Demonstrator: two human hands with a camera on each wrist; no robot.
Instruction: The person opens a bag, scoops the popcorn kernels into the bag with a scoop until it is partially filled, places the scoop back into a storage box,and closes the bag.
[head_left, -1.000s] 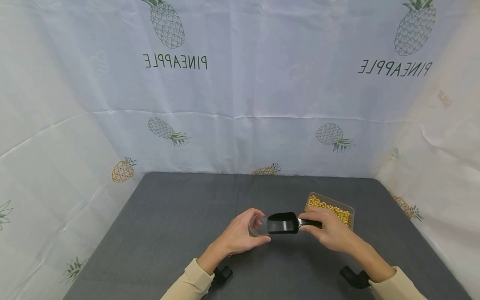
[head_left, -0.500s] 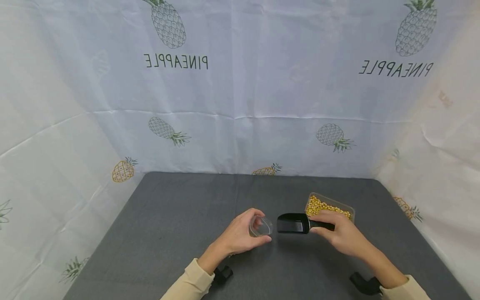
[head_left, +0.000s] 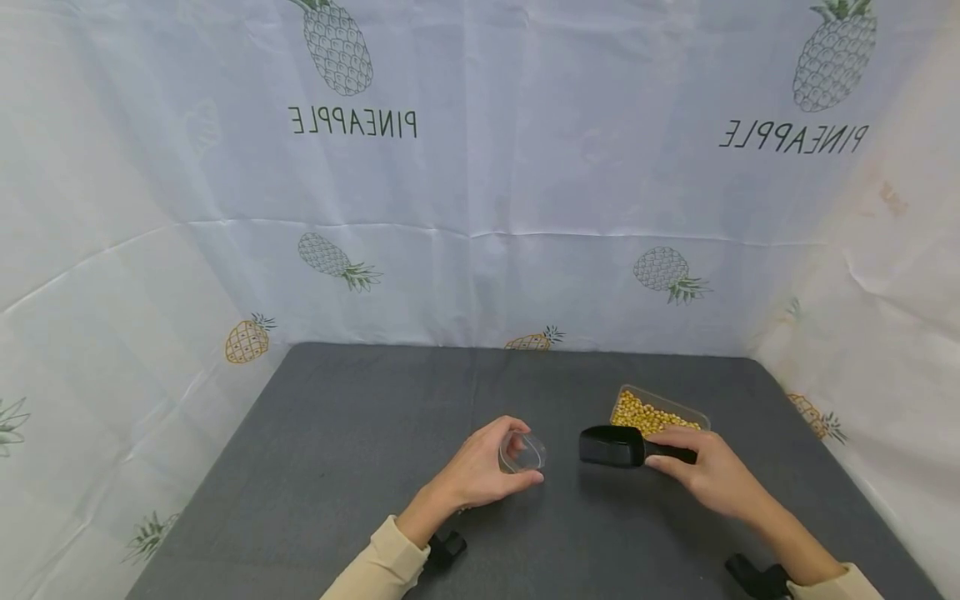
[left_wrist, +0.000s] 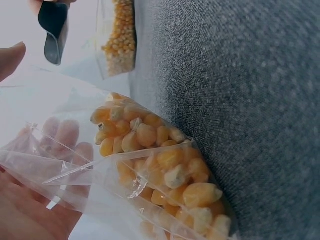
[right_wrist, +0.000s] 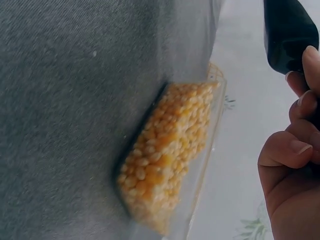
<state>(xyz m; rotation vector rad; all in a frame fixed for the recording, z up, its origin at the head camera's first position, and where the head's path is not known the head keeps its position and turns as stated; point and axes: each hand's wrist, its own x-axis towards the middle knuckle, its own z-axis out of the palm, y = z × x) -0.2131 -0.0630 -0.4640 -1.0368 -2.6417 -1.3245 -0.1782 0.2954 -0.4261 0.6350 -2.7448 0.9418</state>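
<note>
My left hand [head_left: 480, 473] holds the mouth of a clear plastic bag [head_left: 528, 453], thumb and fingers spread around it. Corn kernels [left_wrist: 170, 165] fill the lower part of the bag, which rests on the cloth in the left wrist view. To the right, my right hand [head_left: 708, 473] grips the handle of a black scoop [head_left: 611, 447], raised above the table. The scoop appears turned, its dark outer side showing. Behind the right hand sits a clear rectangular container [right_wrist: 202, 182] of yellow corn kernels [right_wrist: 167, 140], partly hidden by the hand in the head view.
A dark grey cloth [head_left: 390, 408] covers the table. White curtains [head_left: 480, 167] with pineapple prints stand behind and at both sides. Small pale specks lie on the cloth, one [right_wrist: 94, 53] in the right wrist view.
My right hand has drawn the scoop away from the bag's mouth toward the right, and the scoop has rolled over. The left hand and bag have stayed in place.
</note>
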